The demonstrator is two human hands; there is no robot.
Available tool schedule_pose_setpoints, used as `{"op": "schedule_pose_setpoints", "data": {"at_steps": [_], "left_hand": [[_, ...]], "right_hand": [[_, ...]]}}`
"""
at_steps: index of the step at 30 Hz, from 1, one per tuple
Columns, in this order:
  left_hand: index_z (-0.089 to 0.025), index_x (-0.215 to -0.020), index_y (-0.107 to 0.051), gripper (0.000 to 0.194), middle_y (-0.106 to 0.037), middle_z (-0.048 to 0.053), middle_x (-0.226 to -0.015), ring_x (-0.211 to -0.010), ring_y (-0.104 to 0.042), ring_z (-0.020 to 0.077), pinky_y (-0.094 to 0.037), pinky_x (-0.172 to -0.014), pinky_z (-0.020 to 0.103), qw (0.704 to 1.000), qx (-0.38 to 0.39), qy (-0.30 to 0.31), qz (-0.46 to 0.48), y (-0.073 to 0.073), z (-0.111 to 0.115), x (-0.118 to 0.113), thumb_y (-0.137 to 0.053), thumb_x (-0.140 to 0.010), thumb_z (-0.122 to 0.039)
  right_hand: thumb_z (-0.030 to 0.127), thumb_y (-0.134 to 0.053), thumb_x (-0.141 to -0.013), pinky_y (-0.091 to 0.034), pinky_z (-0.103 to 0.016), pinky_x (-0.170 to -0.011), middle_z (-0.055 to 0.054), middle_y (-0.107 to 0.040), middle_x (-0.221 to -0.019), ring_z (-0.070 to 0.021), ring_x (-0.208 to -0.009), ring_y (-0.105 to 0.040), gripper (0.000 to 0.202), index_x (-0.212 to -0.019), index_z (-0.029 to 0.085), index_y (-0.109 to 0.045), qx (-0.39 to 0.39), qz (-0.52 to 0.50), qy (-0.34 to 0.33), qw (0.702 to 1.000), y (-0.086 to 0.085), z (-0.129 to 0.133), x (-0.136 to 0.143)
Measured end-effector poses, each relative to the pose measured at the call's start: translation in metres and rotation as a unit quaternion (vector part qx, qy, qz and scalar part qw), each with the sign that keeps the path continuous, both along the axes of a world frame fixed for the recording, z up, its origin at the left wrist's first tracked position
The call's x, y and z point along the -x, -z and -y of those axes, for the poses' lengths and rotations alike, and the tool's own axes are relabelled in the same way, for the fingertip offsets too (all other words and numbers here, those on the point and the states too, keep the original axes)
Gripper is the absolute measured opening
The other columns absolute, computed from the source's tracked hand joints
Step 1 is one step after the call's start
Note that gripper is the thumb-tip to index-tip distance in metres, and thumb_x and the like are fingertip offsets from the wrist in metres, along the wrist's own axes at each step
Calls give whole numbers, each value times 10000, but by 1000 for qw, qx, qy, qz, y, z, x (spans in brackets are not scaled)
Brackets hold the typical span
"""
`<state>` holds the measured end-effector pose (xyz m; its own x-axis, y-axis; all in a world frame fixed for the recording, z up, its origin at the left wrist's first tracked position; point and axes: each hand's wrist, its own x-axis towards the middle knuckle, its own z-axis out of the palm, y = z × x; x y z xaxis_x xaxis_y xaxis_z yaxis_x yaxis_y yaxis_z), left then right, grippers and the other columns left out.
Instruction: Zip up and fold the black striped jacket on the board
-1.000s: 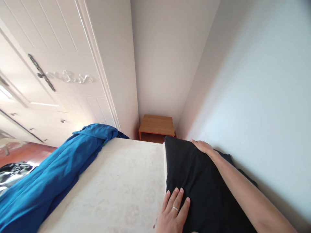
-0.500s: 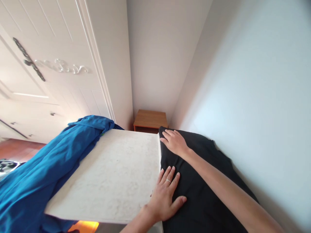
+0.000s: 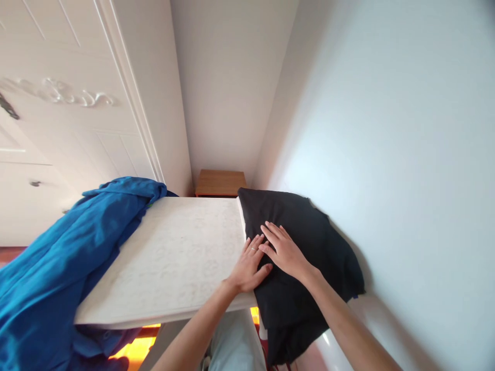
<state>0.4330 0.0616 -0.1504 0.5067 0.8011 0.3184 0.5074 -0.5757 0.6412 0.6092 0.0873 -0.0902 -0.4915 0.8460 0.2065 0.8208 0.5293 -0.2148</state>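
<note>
Black cloth (image 3: 301, 219) lies over the right end of a pale, lightly stained board (image 3: 174, 252) and hangs down past its near edge. My left hand (image 3: 249, 265), with a ring on one finger, rests flat on the cloth's left edge, fingers spread. Just to its right, my right hand (image 3: 284, 250) lies on the cloth with fingers stretched out, its thumb close to the left fingertips. Neither hand grips anything. A blue garment (image 3: 96, 232) is draped over the board's left end.
A white wardrobe (image 3: 77, 123) stands at the left, beyond the blue garment. A small wooden cabinet (image 3: 220, 181) sits in the far corner. The pale wall (image 3: 386, 154) runs close along the right side of the cloth.
My right hand has drawn back from the cloth's far corner to beside my left hand. The view has shifted, showing more of the cloth's near hanging part and my legs.
</note>
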Motion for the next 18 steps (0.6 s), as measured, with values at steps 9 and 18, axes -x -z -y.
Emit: {"op": "schedule_pose_setpoints", "data": {"at_steps": [9,18], "left_hand": [[-167,-1471,-448,540,-292,139,-1619,-1453,-345,304,-336,-1147,532,993,-20,-118,-6,0,-10,2,-303,-1038,-455],[-172,-1451,-480,504,-374,157,-1574,-1481,-276,318,-292,-1154,532,978,-73,-105,-165,-41,-61,5,-384,-1023,-420]], "right_hand": [[488,-485,-983,-308,-646,-1156,-110,-229,-1625,-349,-1483,-280,788,-1605,333,-27,-63,31,5,997,54,137,0],[448,-666,-884,-285,-627,-1161,-175,-121,-1641,-391,-1503,-192,775,-1557,239,-345,-83,59,0,995,68,190,7]]}}
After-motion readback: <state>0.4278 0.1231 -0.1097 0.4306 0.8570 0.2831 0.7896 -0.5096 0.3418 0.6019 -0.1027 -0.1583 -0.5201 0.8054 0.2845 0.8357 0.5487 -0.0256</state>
